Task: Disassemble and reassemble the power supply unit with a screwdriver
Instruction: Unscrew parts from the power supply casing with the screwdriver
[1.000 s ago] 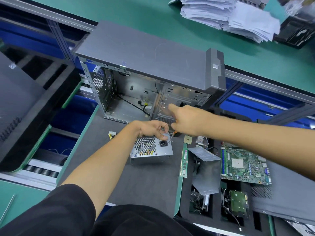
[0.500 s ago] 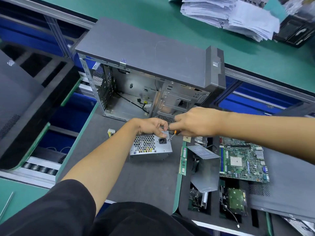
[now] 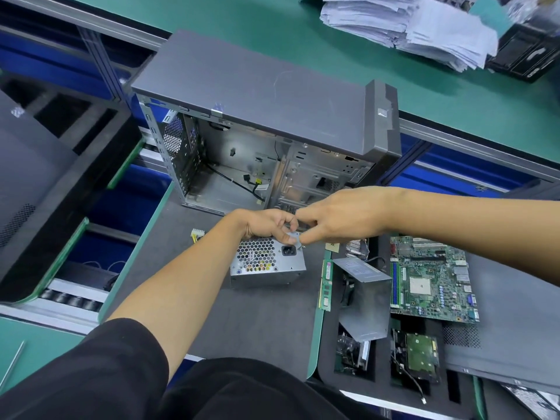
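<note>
Power supply unit (image 3: 268,262): laid on the grey surface (image 3: 257,322) just in front of the open computer case (image 3: 266,128), outside it; the honeycomb fan grille and the mains socket are turned toward the camera.
Left hand (image 3: 266,225): set on the unit's top rear edge, above the socket; its grip is curled over that edge, thumb on the socket face, so the unit is held steady.
Right hand (image 3: 339,218): brought in from the right of the unit, fingers drawn together at the corner beside the socket. A thin metal tip is seen there, judged to be the screwdriver (image 3: 300,246); the handle is hidden in the palm, so the grip is judged closed round it, not confirmed.
Cable connector (image 3: 196,234): a white plug, lying just left of the unit.
Foam tray (image 3: 324,368): right of the unit, with a loose memory stick (image 3: 325,284), a metal cover (image 3: 365,301), a motherboard (image 3: 433,280) and a hard drive (image 3: 421,356) on it.
Paper stack (image 3: 406,22): well behind the case, on the green bench.
Step in hand: judged to be work on a screw at the unit's socket-side corner; whether loosening or tightening cannot be told.
Next move: the tip should be seated square in the screw head, the unit kept pinned by the left hand, and the tool turned without slipping toward the socket.
</note>
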Motion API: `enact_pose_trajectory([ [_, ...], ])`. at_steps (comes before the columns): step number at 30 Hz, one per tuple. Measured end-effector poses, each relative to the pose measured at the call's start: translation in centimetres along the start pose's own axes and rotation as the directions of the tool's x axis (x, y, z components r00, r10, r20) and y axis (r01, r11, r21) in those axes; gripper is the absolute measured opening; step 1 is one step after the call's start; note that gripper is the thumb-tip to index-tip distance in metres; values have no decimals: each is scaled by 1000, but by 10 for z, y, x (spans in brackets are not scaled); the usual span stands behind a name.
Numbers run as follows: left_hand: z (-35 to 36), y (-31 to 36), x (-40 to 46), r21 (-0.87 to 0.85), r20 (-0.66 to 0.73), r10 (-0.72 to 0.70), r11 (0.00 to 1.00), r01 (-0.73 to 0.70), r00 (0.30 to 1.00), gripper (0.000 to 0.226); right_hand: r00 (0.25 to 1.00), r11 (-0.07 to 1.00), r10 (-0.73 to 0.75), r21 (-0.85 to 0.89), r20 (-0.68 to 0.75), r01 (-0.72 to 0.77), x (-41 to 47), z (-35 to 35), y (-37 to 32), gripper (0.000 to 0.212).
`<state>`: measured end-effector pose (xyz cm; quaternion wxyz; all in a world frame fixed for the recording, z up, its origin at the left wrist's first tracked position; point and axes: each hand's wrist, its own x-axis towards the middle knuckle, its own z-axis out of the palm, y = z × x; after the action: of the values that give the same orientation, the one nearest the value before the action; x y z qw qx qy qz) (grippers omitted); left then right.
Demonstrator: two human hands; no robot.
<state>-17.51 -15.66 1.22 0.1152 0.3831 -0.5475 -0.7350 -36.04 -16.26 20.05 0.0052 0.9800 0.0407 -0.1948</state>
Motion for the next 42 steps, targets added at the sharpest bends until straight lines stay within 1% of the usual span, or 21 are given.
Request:
enact_pose_trajectory([
  [1,1,0,1,-7,-2,-4,1000,4,1000,22,996,994,92,63,-15,-90,2,3,-2,31],
  [2,1,-1,2,-13,-10,-12,1000,12,1000,31,976,969,216,129,-16,-212,5,7,-6,23],
  [3,1,-1,2,-16,-10,-18,1000,18,1000,37,933,919,361,174,-6,-355,10,11,-11,14],
  [4,0,-2,3,-18,-5,-17,1000,17,1000,36,862,842,507,215,0,-495,14,16,-15,7],
  [5,0,-2,3,-16,3,-12,1000,12,1000,27,763,733,646,270,14,-625,17,19,-16,9],
  [6,0,-2,2,-11,16,-12,1000,12,1000,18,665,617,746,339,36,-710,18,21,-17,15],
  [7,-1,-2,2,-12,21,-14,1000,15,1000,20,602,528,795,403,75,-748,18,23,-16,19],
  [8,-2,-2,2,-15,21,-11,1000,12,1000,24,600,504,793,444,100,-740,16,22,-14,22],
  [10,-1,-2,2,-21,20,-9,1000,10,1000,26,682,542,716,497,149,-678,11,13,-11,32],
  [12,-3,-3,2,-26,18,-10,1000,11,1000,26,773,621,614,509,157,-597,9,3,-11,37],
  [13,-3,-3,2,-31,19,-9,999,10,1000,26,818,676,558,497,135,-544,8,1,-10,35],
  [15,-4,-3,2,-37,23,0,999,1,1000,25,899,800,430,430,76,-419,6,-2,-8,28],
  [16,-4,-4,2,-36,20,2,999,-1,1000,24,917,839,396,384,57,-386,4,-2,-6,23],
  [18,-4,-3,3,-43,19,4,999,-3,1000,24,914,864,405,317,25,-391,2,-1,-4,16],
  [22,-4,-4,3,-19,50,1,1000,0,999,21,903,896,430,122,3,-427,2,8,-10,22],
  [24,-3,-2,1,-16,50,3,1000,-3,999,18,885,879,466,127,-15,-460,1,12,-11,19],
  [27,-2,0,0,-13,76,5,1000,-4,997,17,852,839,524,157,21,-520,-2,11,-8,23],
  [32,-2,2,-1,-12,104,-5,1000,7,995,17,830,815,558,193,-11,-546,-9,8,-4,13],
  [38,-2,5,-3,-5,140,-31,999,32,990,16,806,792,592,200,-23,-576,-15,10,-2,15],
  [40,-3,7,-4,35,172,-8,999,2,985,17,801,787,598,207,-22,-582,-17,12,-3,14],
  [42,-4,12,-5,102,223,1,995,-24,975,24,801,787,598,208,-21,-581,-19,15,-4,14],
])
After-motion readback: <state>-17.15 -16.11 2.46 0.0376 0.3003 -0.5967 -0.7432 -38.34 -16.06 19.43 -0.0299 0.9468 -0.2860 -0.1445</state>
